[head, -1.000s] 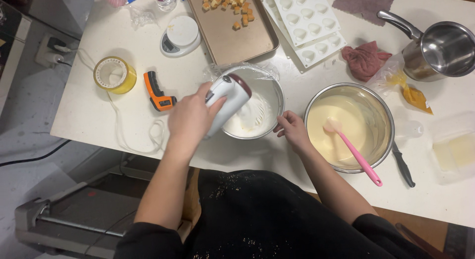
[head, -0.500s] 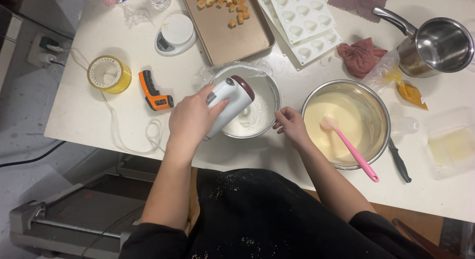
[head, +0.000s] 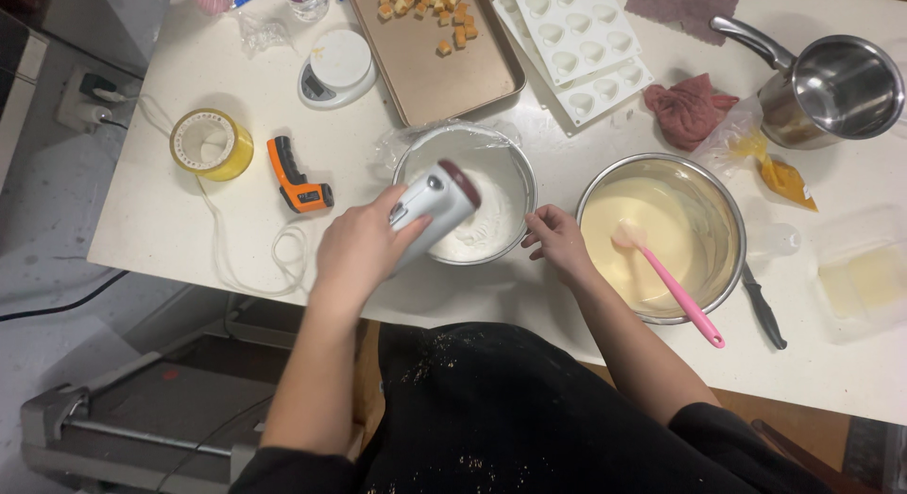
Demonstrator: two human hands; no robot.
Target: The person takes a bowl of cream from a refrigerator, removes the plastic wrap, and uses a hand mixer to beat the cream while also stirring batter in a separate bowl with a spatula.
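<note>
— Hand mixer (head: 436, 203), white with a dark red end, was in the middle of the frame; our left hand (head: 359, 250) was closed around its handle and held it over the steel bowl (head: 515, 178) of white cream.

— And our right hand (head: 559, 241)?

— We rested its fingers on the right rim of that same bowl, not closed into a fist. Just to the right stood a bigger bowl (head: 727, 220) with yellow batter and a pink spatula (head: 673, 286) in it.

— What lay at the left?

— An orange thermometer gun (head: 298, 178) and a yellow tape roll (head: 211, 144). At the upper middle we saw a baking tray (head: 444, 69) with cake cubes.
</note>
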